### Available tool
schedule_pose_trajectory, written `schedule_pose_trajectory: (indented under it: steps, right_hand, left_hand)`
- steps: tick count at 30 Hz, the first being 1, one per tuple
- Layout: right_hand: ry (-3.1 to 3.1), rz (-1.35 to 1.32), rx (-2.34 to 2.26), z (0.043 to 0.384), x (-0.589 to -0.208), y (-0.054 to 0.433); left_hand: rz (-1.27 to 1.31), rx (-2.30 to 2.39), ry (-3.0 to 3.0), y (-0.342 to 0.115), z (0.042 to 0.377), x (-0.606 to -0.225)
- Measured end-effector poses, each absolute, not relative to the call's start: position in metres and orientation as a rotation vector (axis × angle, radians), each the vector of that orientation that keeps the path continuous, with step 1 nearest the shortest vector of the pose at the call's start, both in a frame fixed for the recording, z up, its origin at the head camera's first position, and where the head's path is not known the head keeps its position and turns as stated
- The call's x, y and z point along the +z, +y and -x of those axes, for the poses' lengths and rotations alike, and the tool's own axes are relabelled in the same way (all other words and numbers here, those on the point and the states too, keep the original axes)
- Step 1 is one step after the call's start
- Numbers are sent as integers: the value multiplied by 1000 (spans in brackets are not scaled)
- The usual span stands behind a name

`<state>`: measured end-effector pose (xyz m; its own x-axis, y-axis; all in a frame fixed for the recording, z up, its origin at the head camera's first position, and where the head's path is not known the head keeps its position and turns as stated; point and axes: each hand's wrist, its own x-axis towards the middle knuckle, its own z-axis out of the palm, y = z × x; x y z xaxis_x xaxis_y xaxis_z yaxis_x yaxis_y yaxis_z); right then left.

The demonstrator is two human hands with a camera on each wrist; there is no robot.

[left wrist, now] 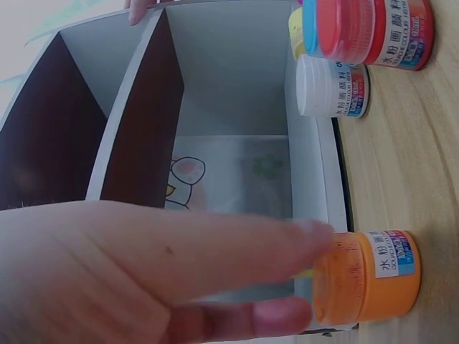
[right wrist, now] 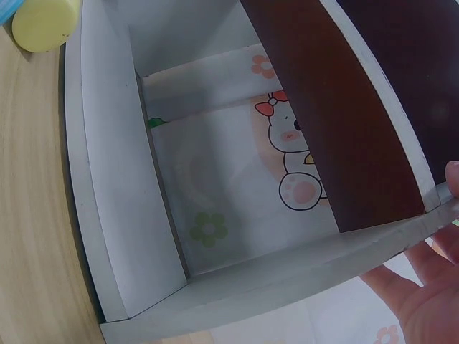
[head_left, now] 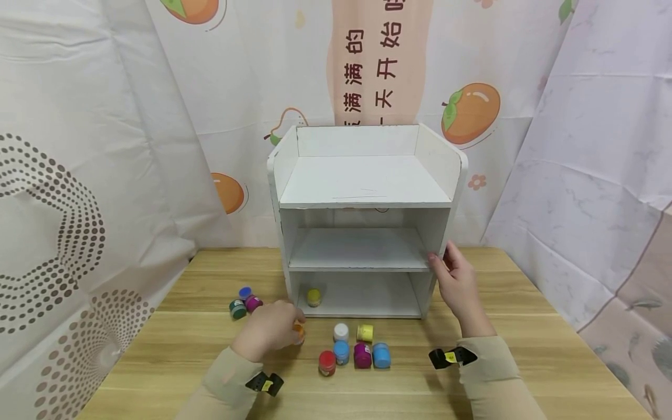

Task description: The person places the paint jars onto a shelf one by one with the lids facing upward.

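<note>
In the head view my left hand [head_left: 273, 328] is at an orange paint jar [head_left: 298, 331], just in front of the shelf's left corner. The left wrist view shows its thumb and finger at the lid of this orange jar, which stands upright on the table. My right hand [head_left: 455, 283] grips the right side panel of the white shelf unit [head_left: 366, 204], thumb at the front edge near the middle board and fingers behind the panel. Inside the bottom compartment, at the left, stands a yellow paint jar [head_left: 314, 297].
Before the shelf are a white jar [head_left: 340, 332], a yellow jar [head_left: 364, 333], a red jar [head_left: 326, 363], a purple jar [head_left: 362, 356] and two blue ones. Left of it cluster a green jar [head_left: 238, 309], a purple jar [head_left: 254, 303] and a blue-topped jar [head_left: 245, 293]. A printed curtain hangs behind.
</note>
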<state>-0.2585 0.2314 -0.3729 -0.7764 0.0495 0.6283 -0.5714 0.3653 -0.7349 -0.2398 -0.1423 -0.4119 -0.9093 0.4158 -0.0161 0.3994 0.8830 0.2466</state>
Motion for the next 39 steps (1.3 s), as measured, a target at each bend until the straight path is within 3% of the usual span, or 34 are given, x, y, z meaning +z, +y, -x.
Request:
schedule_pose_trajectory:
  steps: [9,23,39]
  right_hand:
    - [-2050,-443,1449,282,-399,246]
    - [-2070,-452,1422,262,-377,233]
    - [-2069,-448,1437,258,-374,231]
  left_hand:
    - [-496,368,3069,-143,240,-405]
    - [-380,352,3082,-140,238,-408]
    - [-529,332,3053,-139,238,-416]
